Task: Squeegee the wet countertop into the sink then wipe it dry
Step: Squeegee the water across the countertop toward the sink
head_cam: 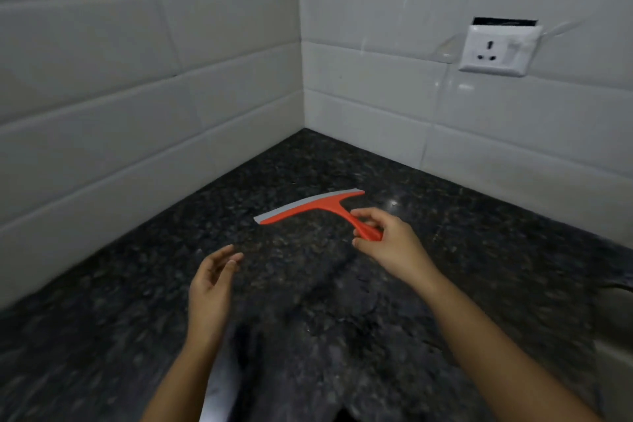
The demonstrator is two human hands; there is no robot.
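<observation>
No text, label, brand, number or sign can be read anywhere in the view. The orange squeegee lying toward the far corner of the surface shows plain plastic with no marking that can be made out. The white wall socket on the tiled wall above the right edge of the surface carries no legible lettering either; its face is partly blurred. The wall tiles are unmarked.
</observation>
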